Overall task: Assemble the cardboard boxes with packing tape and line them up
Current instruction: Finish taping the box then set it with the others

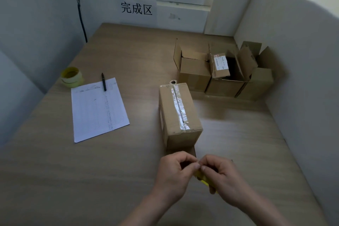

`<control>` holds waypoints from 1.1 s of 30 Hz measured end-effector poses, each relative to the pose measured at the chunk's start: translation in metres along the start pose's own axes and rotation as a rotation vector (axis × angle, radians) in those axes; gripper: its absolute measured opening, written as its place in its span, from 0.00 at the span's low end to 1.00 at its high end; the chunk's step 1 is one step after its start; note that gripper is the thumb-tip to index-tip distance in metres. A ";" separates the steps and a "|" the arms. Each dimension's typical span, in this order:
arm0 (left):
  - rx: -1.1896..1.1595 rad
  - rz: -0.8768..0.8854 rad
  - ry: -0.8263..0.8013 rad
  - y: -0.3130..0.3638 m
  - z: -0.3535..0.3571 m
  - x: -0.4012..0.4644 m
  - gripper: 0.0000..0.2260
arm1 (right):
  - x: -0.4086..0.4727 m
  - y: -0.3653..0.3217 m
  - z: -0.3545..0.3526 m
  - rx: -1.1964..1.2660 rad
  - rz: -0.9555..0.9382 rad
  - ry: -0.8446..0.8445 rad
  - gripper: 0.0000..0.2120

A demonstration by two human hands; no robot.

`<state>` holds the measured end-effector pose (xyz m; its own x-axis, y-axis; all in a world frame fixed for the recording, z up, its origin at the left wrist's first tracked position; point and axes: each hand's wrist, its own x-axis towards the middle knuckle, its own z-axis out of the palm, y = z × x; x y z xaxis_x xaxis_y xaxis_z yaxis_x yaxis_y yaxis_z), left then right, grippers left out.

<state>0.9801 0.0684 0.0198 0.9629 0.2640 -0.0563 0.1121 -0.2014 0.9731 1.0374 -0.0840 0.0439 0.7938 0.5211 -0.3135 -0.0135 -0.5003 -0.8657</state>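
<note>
A cardboard box (178, 113) lies on the wooden table (128, 57), its seam covered by a strip of clear tape running away from me. Just in front of it, my left hand (174, 174) and my right hand (225, 176) meet with fingertips together. They pinch a roll of tape with a yellow core (202, 180), mostly hidden under the right hand. Three open boxes (220, 71) with raised flaps stand in a row at the back right.
Two stacked tape rolls with yellow cores (72, 77) sit at the left. A printed sheet (98, 108) with a black pen (103, 81) lies beside them. White partition walls close off the left, back and right sides.
</note>
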 end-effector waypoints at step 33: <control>0.230 -0.019 0.530 -0.038 -0.022 0.056 0.09 | 0.109 -0.005 -0.070 -1.121 -0.448 0.036 0.21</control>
<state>1.0243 0.1118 -0.0153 0.7124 0.6940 0.1040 0.2359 -0.3764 0.8959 1.1670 -0.0734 0.0413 0.6098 0.7913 -0.0456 0.7882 -0.6114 -0.0697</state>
